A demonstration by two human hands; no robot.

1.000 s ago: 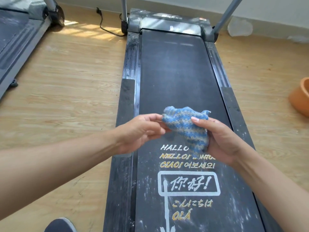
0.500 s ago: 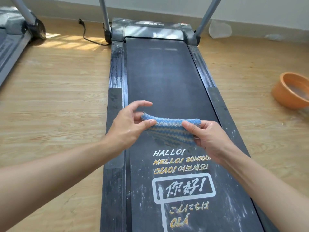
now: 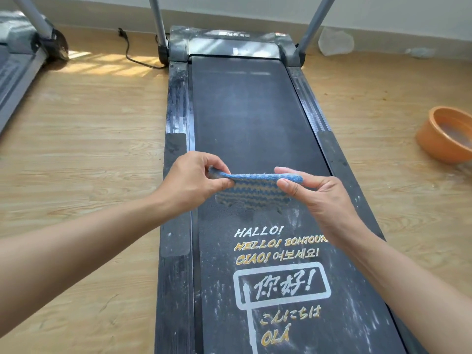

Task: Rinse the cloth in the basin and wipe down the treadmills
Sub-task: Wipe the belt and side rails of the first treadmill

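Cloth: a blue and tan zigzag-knit cloth (image 3: 252, 194) is held stretched out above the middle of the near treadmill's belt, its top edge pulled taut between 2 hands and the rest hanging below
Left hand: the left hand (image 3: 190, 183) pinches the cloth's left corner between thumb and curled fingers
Right hand: the right hand (image 3: 318, 198) pinches the cloth's right corner, thumb under, index finger laid along the top edge
Treadmill: the black treadmill (image 3: 242, 111) runs from near to far, dusty, with white streaks near its printed greetings
Basin: an orange basin (image 3: 444, 135) sits on the wooden floor (image 3: 89, 149) to the right, apart from the treadmill
Second treadmill: a second treadmill (image 3: 15, 60) shows at the far left
Power cord: a black power cord (image 3: 130, 53) lies on the floor by the far left upright
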